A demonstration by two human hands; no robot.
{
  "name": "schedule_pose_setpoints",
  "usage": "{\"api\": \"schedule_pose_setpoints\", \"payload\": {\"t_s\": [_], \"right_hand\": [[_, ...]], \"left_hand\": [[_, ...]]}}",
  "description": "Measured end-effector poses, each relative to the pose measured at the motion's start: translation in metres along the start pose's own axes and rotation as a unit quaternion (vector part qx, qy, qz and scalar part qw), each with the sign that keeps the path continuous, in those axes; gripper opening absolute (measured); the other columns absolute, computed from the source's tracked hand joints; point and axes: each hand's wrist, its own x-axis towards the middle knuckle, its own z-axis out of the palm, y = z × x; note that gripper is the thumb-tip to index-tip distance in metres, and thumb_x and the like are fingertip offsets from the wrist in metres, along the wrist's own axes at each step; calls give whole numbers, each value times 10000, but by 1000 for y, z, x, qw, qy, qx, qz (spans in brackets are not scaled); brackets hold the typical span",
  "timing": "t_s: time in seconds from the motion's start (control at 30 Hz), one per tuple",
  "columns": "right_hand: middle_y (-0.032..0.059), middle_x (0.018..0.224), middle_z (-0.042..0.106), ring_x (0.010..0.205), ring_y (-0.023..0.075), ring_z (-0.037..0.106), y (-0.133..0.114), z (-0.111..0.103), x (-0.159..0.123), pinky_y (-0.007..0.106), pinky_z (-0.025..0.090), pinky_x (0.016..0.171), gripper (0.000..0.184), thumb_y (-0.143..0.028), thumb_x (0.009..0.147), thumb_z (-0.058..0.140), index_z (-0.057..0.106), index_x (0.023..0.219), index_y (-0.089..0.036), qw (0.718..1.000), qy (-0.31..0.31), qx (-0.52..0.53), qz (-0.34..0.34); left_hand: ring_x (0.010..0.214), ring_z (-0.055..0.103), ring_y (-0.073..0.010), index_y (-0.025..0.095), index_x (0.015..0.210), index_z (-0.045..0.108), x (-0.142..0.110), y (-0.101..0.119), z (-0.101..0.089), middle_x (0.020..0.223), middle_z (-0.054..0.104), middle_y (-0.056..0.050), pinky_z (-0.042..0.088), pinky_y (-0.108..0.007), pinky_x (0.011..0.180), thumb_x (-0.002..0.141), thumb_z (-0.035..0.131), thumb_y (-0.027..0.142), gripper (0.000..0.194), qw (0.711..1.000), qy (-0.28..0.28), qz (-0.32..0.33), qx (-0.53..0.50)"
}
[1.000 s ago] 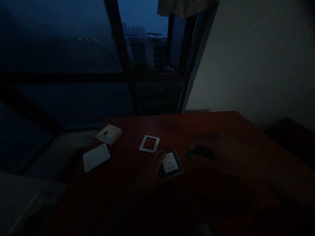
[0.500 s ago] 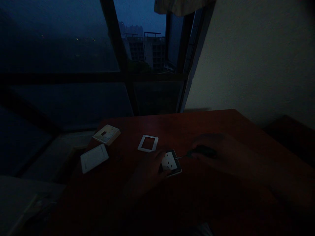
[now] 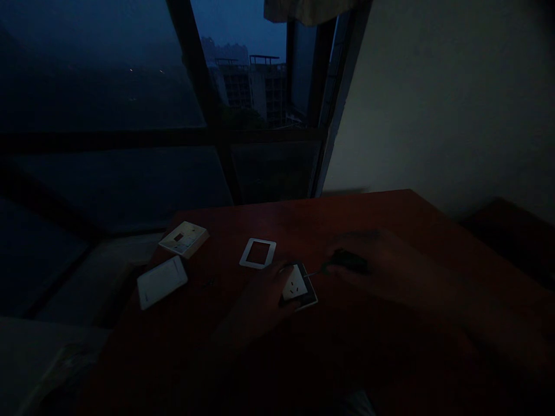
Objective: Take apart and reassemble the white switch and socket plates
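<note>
A wall socket (image 3: pixel 295 283) with a white face and dark surround lies on the table, its slots facing up. My left hand (image 3: pixel 264 294) grips it from the left, fingers at its far edge and thumb at its near side. My right hand (image 3: pixel 368 263) is closed around the dark handle of a screwdriver (image 3: pixel 350 261). The thin shaft points left, and its tip is at the socket's right edge; the dimness hides whether it sits in a screw. A white square frame (image 3: pixel 258 253) lies flat just beyond my left hand.
A white mounting box (image 3: pixel 184 239) and a white rectangular plate (image 3: pixel 162 282) lie at the table's left side. Small dark pieces (image 3: pixel 209 282), perhaps screws, are near them. The reddish-brown table (image 3: pixel 303 216) meets a window behind and a wall to the right.
The whole view has shifted slightly. The screwdriver's handle is tilted a little differently, with its tip still at the socket's right edge. My left hand keeps its grip on the socket.
</note>
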Motion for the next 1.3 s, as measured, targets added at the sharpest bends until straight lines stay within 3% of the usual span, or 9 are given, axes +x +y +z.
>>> {"api": "schedule_pose_setpoints", "payload": {"t_s": [0.4,0.63,0.9,1.3], "right_hand": [[6,888,701,743,152,649,-6,-7,1,254,447,640,164,-260,833,613,627,994,-233,1000,10,-4,11],[17,902,702,759,156,647,-11,-10,0,259,449,664,182,-261,837,606,632,1014,-227,1000,-1,-22,15],[0,880,700,749,144,644,-13,-12,6,249,437,659,83,-237,835,592,629,909,-222,1000,-21,-8,21],[7,825,699,707,148,635,-17,-13,11,250,411,620,125,-285,845,591,640,937,-215,999,-23,-29,20]], "left_hand": [[1198,480,-314,214,1315,454,4,-1,-1,1360,473,-97,392,-421,1023,642,733,297,733,999,22,-39,-21],[1176,503,-293,273,1305,447,4,7,-2,1341,497,-52,415,-411,1004,647,733,300,718,998,25,-23,-55],[1178,506,-273,232,1286,462,2,8,2,1327,511,-72,409,-388,1013,650,753,291,702,997,54,0,-57],[1213,478,-286,220,1306,457,0,3,6,1361,483,-87,395,-413,1024,731,699,430,658,998,51,4,-42]]}}
